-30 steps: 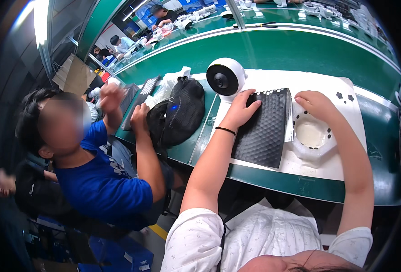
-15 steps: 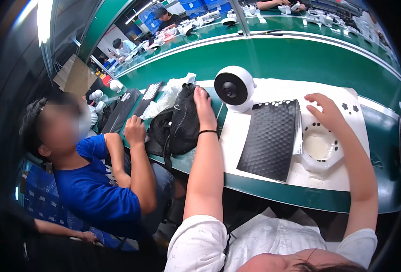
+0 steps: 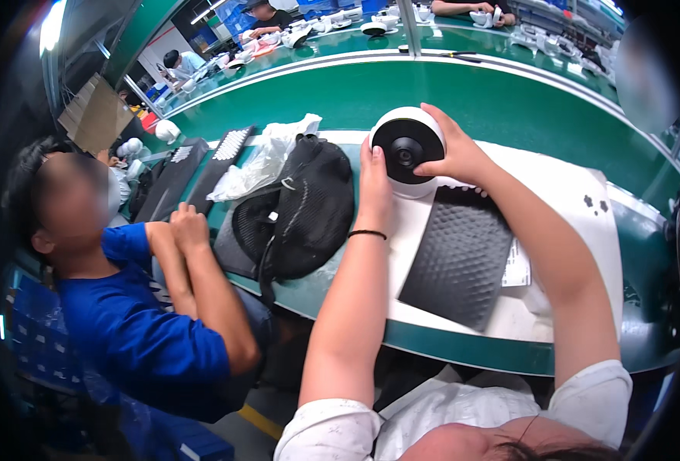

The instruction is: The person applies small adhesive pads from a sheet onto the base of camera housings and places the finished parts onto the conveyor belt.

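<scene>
A white, round-headed security camera (image 3: 408,129) with a black front and a central lens is between my two hands. My left hand (image 3: 374,180) closes on its left side, thumb over the edge of the black front. My right hand (image 3: 461,154) wraps its right side, fingers at the upper rim and thumb on the face. Whether its base rests on the white sheet (image 3: 578,173) cannot be made out. Close below it lies a black dimpled sheet (image 3: 459,253) with small white dots along its top edge. My right forearm mostly hides the white tray (image 3: 536,301).
Left of my left arm lie a black mesh bag (image 3: 313,215) and clear plastic wrap (image 3: 267,157). Beside the bench sits a co-worker in a blue shirt (image 3: 136,307), arms crossed. Small black pads (image 3: 588,201) lie at the sheet's right. A green divider (image 3: 317,104) runs along the back.
Both hands have come inward to grip the security camera, which now faces more directly toward me. My right arm has swung left, covering most of the white tray.
</scene>
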A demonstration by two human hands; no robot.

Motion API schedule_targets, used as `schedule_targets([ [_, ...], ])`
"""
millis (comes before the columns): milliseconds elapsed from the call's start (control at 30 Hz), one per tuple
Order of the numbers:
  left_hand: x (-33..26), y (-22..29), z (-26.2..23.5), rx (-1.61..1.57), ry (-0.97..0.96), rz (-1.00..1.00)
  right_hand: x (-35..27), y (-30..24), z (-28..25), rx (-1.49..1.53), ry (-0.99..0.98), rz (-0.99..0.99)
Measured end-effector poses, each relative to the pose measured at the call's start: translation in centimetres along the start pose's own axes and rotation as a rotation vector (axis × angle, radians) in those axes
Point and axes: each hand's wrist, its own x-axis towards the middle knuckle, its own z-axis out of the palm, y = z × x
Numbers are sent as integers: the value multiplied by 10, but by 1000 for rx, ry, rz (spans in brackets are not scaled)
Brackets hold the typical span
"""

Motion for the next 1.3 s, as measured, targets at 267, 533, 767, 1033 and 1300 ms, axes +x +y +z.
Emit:
schedule_targets([
  [267,-10,42,8,197,40,406,-14,-47,-75,494,-156,95],
  [533,-78,80,72,-248,-232,137,-69,-66,-115,601,-265,204],
  [767,-92,66,72,-184,-272,-147,-89,-53,-125,488,-393,420],
  [1033,-99,63,78,-146,-318,-178,-89,-53,-142,59,-581,362],
  [1300,-102,62,74,-106,-404,-167,-99,-69,-147,-153,-519,193],
])
